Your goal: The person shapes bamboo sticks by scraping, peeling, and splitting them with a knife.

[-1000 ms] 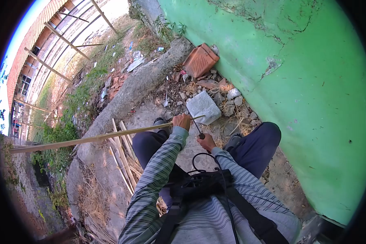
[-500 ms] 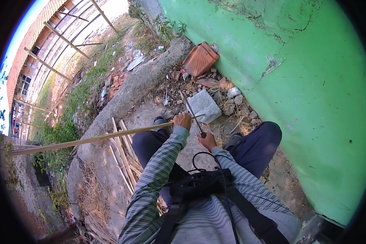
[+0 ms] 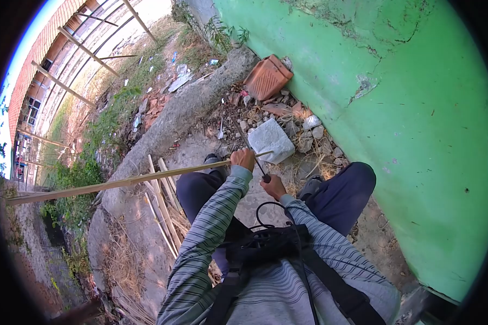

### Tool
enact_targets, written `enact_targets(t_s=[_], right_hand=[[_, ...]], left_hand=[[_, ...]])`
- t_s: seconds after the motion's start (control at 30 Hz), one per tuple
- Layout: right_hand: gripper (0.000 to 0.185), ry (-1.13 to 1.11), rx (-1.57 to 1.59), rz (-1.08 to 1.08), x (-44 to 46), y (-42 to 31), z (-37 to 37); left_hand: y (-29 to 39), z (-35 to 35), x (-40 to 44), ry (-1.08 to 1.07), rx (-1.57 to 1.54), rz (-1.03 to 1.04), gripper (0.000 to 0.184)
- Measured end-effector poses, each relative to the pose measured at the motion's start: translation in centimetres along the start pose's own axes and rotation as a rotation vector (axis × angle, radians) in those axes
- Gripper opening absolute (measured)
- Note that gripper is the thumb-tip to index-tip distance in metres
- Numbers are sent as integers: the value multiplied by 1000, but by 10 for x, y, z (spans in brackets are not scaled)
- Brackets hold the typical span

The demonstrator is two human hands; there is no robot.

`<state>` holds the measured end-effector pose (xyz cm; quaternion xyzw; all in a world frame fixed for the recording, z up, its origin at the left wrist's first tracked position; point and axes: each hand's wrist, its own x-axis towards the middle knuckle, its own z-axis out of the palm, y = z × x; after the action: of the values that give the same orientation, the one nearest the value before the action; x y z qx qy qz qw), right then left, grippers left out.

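Observation:
My left hand [image 3: 243, 158] is closed around a long bamboo strip [image 3: 114, 186] near its short end. The strip stretches far out to the left, and its tip sticks out past my fist in front of a whitish stone block [image 3: 272, 142]. In my right hand [image 3: 274, 187], the dark handle of a long, thin-bladed knife [image 3: 266, 177] is gripped. Its blade slants up and left, crossing the strip right beside my left fist; whether the edge touches the strip is hard to tell. The block sits on the ground just beyond both hands.
More bamboo strips [image 3: 161, 203] lie on the concrete left of my knees. A green wall [image 3: 412, 141] rises close on the right. Rubble [image 3: 305, 140] and a terracotta-coloured tile [image 3: 268, 78] lie along its foot. A rough concrete ridge [image 3: 173, 122] runs beyond the strips.
The knife and my right hand have shifted slightly left, bringing the blade nearer my left fist. The strip's far end has moved a little up and left. My left hand stays nearly in place.

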<state>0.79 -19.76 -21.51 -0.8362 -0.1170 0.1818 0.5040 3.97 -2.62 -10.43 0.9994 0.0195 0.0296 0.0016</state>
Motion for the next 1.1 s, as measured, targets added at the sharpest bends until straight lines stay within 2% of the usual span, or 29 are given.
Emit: enact_targets(t_s=[0.13, 0.2, 0.23, 0.27, 0.33, 0.5, 0.57, 0.6, 0.67, 0.7, 0.83, 0.9, 1.0, 1.07, 1.1], right_hand=[[31, 33, 13, 38, 0, 6, 1], [36, -52, -115, 329, -1, 17, -10], [31, 7, -178, 202, 3, 23, -2], [31, 9, -175, 194, 8, 32, 5], [23, -139, 258, 478, 1, 13, 2], [19, -157, 254, 364, -8, -14, -3], [24, -63, 67, 106, -3, -10, 2], [24, -63, 70, 106, -1, 4, 5], [27, -49, -27, 296, 6, 36, 4], [25, -80, 42, 316, 5, 35, 0], [26, -6, -27, 276, 4, 22, 8], [30, 17, -110, 117, -2, 5, 5], [34, -37, -99, 149, -4, -17, -9], [33, 28, -122, 145, -1, 22, -2], [33, 3, -132, 229, 0, 25, -9]], left_hand=[[0, 2, -4, 32, -19, 20, 17], [1, 1, -7, 1, 1, 35, 17], [-3, -3, -2, 16, 9, 39, 17], [-5, -4, -3, 13, 18, 10, 17], [-3, -4, -5, 9, 20, -16, 17], [-4, -3, -7, -32, 33, 20, 17], [-3, -4, -7, -66, 33, 17, 17], [-4, 3, -8, -45, 26, 14, 17], [-3, 2, -7, -13, 25, 18, 17], [-4, 1, -9, -36, 15, 10, 17], [-4, -7, -7, -42, 6, 0, 17], [-5, -8, -5, -63, 5, -20, 18], [-4, 4, -7, -52, 13, -1, 17], [-3, 5, -10, 68, 14, 3, 17], [-5, 3, -10, 75, 23, 4, 17]])
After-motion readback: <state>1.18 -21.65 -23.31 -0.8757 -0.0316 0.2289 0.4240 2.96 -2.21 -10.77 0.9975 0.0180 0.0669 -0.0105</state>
